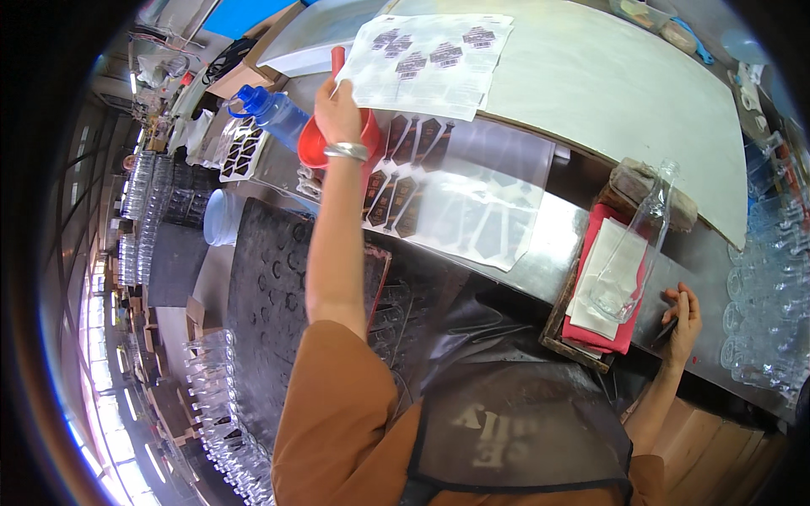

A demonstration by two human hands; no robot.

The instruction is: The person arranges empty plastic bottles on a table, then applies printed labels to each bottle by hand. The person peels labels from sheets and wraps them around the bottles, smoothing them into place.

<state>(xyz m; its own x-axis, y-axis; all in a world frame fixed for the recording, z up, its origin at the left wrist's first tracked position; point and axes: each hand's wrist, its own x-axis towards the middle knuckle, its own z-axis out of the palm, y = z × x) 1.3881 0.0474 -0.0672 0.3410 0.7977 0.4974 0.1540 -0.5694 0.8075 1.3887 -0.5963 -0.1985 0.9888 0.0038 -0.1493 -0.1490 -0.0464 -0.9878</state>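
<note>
My left hand (337,114) reaches over a red bowl (315,145), at the corner of printed white sheets (430,67). Its fingers are closed; a red handle (337,61) shows just past them, and what they grip is hidden. Below the sheets, dark patterned labels (408,194) lie on a clear backing. My right hand (685,325) is low at the right by the metal table edge, fingers curled around something thin and dark that I cannot make out. Left of it, a clear glass bottle (633,270) leans on folded white cloth (588,304) over a red cloth (620,333) in a wooden holder.
A blue-capped water jug (274,114) stands left of the bowl. A grey stone-like block (654,194) sits behind the glass bottle. Clear bottles (764,295) crowd the right side; more bottles (219,413) stand at lower left. A black dimpled mat (274,278) lies left of my arm.
</note>
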